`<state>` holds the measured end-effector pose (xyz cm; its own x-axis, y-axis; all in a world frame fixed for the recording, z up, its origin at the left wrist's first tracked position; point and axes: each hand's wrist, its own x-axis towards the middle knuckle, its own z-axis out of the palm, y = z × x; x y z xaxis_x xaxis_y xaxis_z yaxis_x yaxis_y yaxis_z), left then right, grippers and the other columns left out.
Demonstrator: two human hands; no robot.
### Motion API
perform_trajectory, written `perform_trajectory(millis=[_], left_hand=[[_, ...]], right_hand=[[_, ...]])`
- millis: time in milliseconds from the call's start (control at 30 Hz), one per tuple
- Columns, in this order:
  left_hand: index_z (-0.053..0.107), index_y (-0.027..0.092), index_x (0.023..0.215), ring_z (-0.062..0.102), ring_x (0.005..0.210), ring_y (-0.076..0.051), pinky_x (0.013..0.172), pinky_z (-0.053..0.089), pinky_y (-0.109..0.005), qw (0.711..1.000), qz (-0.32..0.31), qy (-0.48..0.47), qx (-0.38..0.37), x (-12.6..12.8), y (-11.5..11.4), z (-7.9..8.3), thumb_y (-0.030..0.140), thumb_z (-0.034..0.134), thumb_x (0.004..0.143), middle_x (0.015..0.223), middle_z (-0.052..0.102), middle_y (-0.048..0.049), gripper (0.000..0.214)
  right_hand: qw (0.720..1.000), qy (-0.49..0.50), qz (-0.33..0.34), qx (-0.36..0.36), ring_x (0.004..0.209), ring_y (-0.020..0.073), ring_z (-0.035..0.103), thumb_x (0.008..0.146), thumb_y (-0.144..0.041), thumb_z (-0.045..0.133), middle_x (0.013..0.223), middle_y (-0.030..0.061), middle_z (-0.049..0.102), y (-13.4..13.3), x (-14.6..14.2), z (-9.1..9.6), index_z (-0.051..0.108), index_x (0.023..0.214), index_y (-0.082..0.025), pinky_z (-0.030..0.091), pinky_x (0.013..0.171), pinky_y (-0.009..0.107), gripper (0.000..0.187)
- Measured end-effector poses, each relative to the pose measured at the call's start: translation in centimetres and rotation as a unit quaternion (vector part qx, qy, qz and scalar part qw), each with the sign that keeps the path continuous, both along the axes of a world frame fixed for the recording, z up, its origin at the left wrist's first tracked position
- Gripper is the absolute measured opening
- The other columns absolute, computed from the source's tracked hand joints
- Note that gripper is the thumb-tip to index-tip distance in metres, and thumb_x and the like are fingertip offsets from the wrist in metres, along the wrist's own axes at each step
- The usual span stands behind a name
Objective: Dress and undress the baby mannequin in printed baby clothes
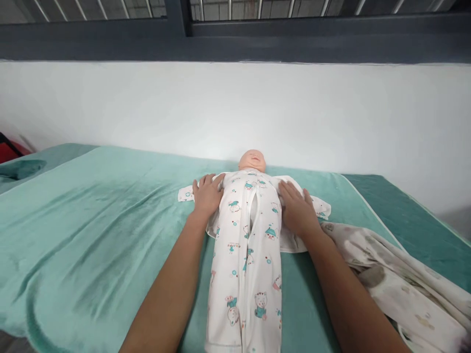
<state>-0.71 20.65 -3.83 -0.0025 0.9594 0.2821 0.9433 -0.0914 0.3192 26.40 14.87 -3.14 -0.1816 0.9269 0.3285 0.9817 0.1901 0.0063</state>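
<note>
The legs of a white garment [261,279] lie nearest, running toward the viewer between the forearms, printed with small animals and teal dots. Outside the right forearm, a patterned cloth [401,284] lies in loose folds. Farther up, the left hand [209,195] and the right hand [298,208] stand well apart, palms down, fingers stretched over the cloth at either edge of the garment. The thumbs are hard to make out, so whether either pinches the fabric cannot be told. Between the hands, a narrow slit opens down the garment's front. White fabric [293,243] shows from beneath, just below the right hand. One sleeve [186,194] reaches out past the left hand, another past the right; whether they belong to the garment is unclear. The doll [252,160] lies on its back, its head just beyond the hands and midway between them, covered by the garment up to the chin. A teal blanket [106,211] spreads under everything, creased left of the left hand. Beyond the hands rise a white wall [235,108], then a dark window frame [235,47] with metal bars [230,10].
</note>
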Motion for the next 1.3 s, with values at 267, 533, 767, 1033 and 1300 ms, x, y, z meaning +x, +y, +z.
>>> perform_trajectory(millis=[267,533,767,1033,1300], left_hand=[[0.051,0.035,0.145,0.052,0.126,-0.030,0.111,0.036,-0.051,0.999,0.031,0.013,0.023,-2.0,-0.6,-0.2,0.025,0.037,0.096,0.140,0.060,-0.0061,0.052],[0.055,0.029,0.140,0.055,0.123,-0.031,0.105,0.038,-0.048,0.998,0.058,-0.016,0.024,-1.8,0.3,-0.1,0.035,0.037,0.099,0.134,0.064,-0.0091,0.045],[0.062,0.027,0.126,0.058,0.118,-0.030,0.100,0.040,-0.046,0.998,0.064,0.009,0.029,-2.2,0.7,-0.5,0.031,0.035,0.099,0.127,0.067,-0.0089,0.038],[0.069,0.022,0.103,0.062,0.111,-0.028,0.099,0.038,-0.044,0.992,0.122,-0.003,0.012,-2.6,1.1,-0.3,0.027,0.034,0.099,0.112,0.072,-0.0094,0.036],[0.069,0.023,0.103,0.062,0.112,-0.028,0.099,0.037,-0.044,0.994,0.106,-0.004,0.005,-2.7,1.4,-0.5,0.027,0.033,0.100,0.112,0.071,-0.0096,0.036]], right_hand=[[0.993,0.088,-0.055,-0.053,0.138,0.0305,0.047,0.085,-0.021,0.043,0.147,0.0131,0.054,1.7,2.7,0.4,0.050,0.140,-0.017,0.031,0.116,0.056,0.056],[0.979,0.203,-0.020,-0.009,0.130,0.0296,0.054,0.090,-0.025,0.042,0.142,0.0118,0.059,3.1,-3.2,5.4,0.056,0.135,-0.018,0.043,0.109,0.046,0.048],[0.976,-0.075,0.136,-0.154,0.112,0.0300,0.060,0.091,-0.019,0.046,0.123,0.0172,0.063,7.7,-16.4,7.6,0.061,0.118,-0.013,0.049,0.089,0.040,0.031],[0.968,-0.109,0.148,-0.171,0.105,0.0289,0.060,0.080,-0.015,0.062,0.125,0.0167,0.059,8.3,-14.8,7.2,0.054,0.123,-0.014,0.048,0.078,0.035,0.044],[0.936,-0.134,0.233,-0.228,0.089,0.0234,0.066,0.092,-0.018,0.049,0.114,0.0118,0.069,9.6,-17.6,7.3,0.067,0.110,-0.018,0.045,0.066,0.031,0.025]])
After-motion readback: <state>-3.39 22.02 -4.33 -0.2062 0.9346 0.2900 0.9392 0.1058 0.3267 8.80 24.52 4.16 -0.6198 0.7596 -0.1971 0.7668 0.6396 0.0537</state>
